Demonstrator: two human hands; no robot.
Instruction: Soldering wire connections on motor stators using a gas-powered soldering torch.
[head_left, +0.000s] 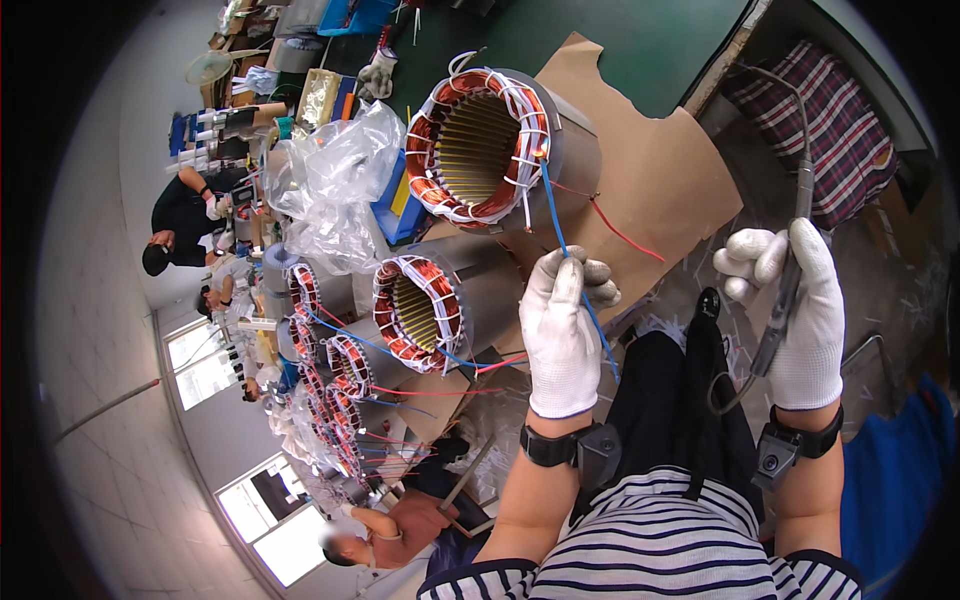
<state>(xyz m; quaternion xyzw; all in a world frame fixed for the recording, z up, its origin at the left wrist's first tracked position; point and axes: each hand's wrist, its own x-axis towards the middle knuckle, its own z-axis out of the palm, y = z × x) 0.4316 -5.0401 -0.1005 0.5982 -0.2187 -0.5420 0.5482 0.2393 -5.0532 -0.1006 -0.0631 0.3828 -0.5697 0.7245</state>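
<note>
My left hand (563,330), in a white glove, pinches a blue wire (553,205) that runs up to the nearest motor stator (575,125). A small bright orange spot shows where this wire meets the copper windings (421,150), which are bound with white lacing. A red wire (628,238) hangs free from the same stator. In my gloved right hand (805,310) is a slim tool with a dark handle (783,305) and a thin bent metal neck, like a torch. Its neck points up and away from the stator; a cord or hose curves from its lower end.
Brown cardboard (665,170) lies under the stators. A second stator (480,300) stands beside the first, with several more in a row beyond. Clear plastic bags (335,180) and a blue bin (405,205) sit behind. A checked cloth (825,130) lies at right. Other people work farther off.
</note>
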